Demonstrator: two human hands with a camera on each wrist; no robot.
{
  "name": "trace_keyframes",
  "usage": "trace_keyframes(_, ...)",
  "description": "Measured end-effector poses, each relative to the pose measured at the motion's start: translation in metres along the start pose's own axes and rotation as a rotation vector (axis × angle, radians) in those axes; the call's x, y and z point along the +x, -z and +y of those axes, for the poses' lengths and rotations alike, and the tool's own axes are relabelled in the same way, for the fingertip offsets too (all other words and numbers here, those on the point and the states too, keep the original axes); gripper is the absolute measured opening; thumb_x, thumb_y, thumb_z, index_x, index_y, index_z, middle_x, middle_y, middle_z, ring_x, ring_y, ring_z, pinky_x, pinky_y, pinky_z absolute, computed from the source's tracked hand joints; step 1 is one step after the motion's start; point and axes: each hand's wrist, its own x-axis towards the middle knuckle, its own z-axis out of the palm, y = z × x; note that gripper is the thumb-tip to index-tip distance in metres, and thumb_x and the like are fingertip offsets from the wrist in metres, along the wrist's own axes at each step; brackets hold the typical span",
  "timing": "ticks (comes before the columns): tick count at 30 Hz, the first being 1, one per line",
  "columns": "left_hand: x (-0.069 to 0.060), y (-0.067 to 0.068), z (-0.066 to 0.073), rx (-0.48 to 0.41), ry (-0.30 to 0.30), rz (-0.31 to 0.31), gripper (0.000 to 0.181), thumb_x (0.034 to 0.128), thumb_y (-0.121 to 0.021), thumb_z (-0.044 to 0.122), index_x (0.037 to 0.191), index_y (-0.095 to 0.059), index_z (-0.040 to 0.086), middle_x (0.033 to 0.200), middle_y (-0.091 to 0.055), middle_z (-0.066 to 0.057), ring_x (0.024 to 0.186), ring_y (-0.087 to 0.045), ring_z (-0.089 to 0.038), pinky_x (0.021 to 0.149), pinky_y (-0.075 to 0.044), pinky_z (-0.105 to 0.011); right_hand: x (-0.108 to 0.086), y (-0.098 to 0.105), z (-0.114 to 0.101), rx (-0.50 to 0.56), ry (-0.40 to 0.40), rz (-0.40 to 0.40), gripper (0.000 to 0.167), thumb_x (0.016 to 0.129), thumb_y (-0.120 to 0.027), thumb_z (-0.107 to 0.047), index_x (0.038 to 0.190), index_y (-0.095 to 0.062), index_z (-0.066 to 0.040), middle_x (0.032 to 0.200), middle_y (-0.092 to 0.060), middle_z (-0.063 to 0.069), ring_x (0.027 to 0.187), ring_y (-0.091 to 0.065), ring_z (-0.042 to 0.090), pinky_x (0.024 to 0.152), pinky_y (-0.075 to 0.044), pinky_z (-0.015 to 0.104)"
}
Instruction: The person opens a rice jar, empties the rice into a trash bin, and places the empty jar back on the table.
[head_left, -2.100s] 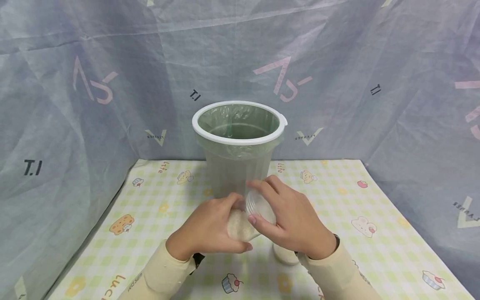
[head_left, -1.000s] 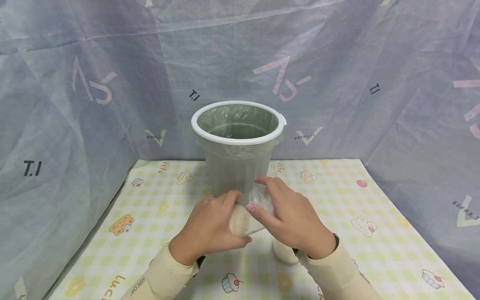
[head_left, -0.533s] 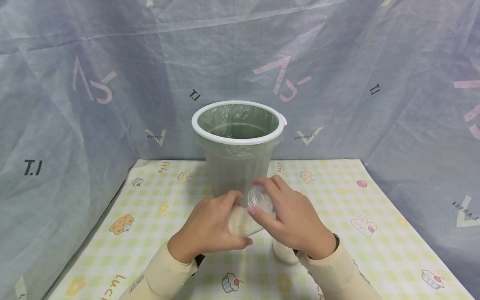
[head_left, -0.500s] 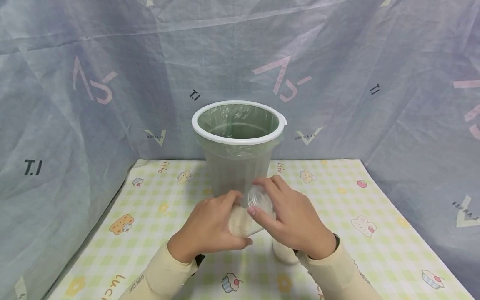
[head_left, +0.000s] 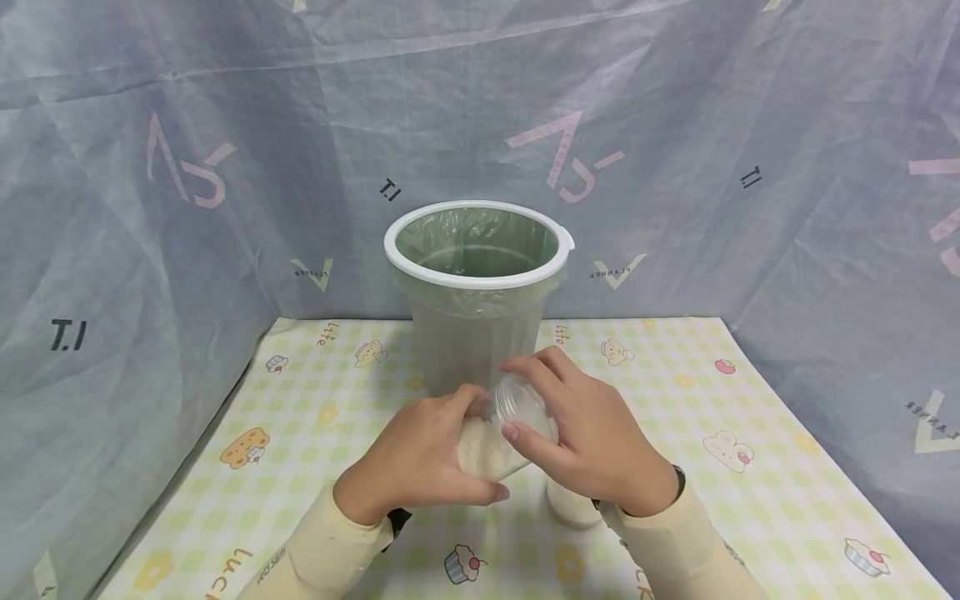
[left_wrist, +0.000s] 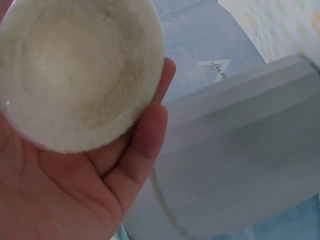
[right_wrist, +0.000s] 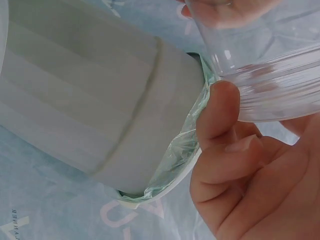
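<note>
A clear plastic jar [head_left: 480, 450] with pale rice-like grains in it lies tilted between both hands, in front of the bin. Its grain-filled base faces my left hand [head_left: 412, 454], whose fingers and thumb curl round it; in the left wrist view the round base [left_wrist: 75, 75] rests against the palm. At the other end, my right hand [head_left: 600, 433] grips the clear, ridged end of the jar. The right wrist view shows that transparent threaded part [right_wrist: 280, 80] beside the curled fingers. Whether a lid sits there, I cannot tell.
Behind the hands stands a grey bin [head_left: 480, 333] with a white rim and a green liner bag. A second grain-filled container [head_left: 573, 507] stands under my right wrist, partly hidden. A checked cloth [head_left: 300, 517] covers the table; grey-blue sheets [head_left: 337, 125] hang around it.
Both hands keep their hold on the jar. Its angle has shifted slightly back and forth, and the ridged end now turns a little more toward the head camera. Bin and second container stay put.
</note>
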Motion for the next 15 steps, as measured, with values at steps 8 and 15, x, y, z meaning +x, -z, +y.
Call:
trace_keyframes(8,0.0007,0.0037,-0.0016,-0.151,0.035,-0.099,0.073,0.0602,-0.092,0.054,0.12,-0.055,0.034,0.107,-0.066,0.022,0.09,-0.064,0.001,0.081,-0.053,-0.026,0.0015,0.0008,0.0005,0.028,0.079,0.03,0.053,0.092,-0.063,-0.044,0.142,-0.057,-0.028,0.121,-0.057,-0.01,0.071,-0.046,0.0,0.061,-0.044,0.02)
trace_keyframes(15,0.001,0.0046,-0.0069,-0.245,0.001,-0.167,0.07,0.0627,-0.092,0.053,0.12,-0.054,0.037,0.112,-0.067,0.026,0.102,-0.064,0.001,0.088,-0.053,-0.028,0.0025,0.0029,-0.0011,0.05,0.142,0.049,0.054,0.092,-0.062,-0.044,0.143,-0.057,-0.029,0.123,-0.06,-0.007,0.074,-0.045,0.0,0.061,-0.042,0.019)
